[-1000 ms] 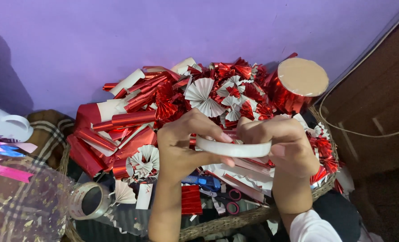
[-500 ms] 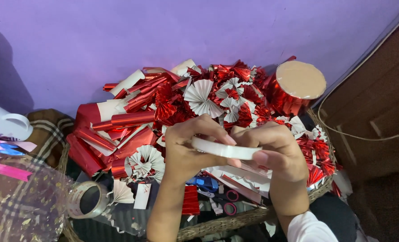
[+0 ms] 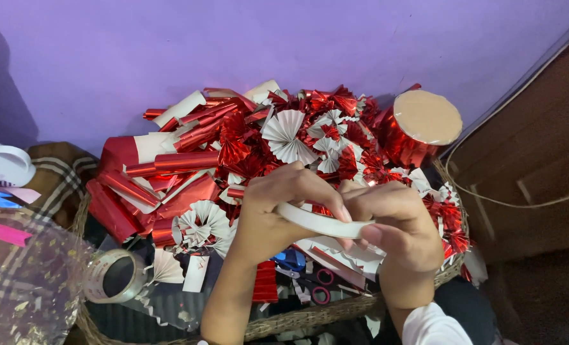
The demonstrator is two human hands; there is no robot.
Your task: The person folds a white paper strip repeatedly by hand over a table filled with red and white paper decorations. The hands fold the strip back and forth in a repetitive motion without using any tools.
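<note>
Above the wicker basket [image 3: 310, 318] of red foil fans, the left hand [image 3: 268, 220] and right hand [image 3: 399, 223] have shifted rightward together, both grips still clenched on the white tape roll [image 3: 319, 222] between them.

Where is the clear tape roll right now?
In the head view, the clear tape roll lies low on the left, at the wicker basket's edge, beside a white paper fan and left of the left hand.
</note>
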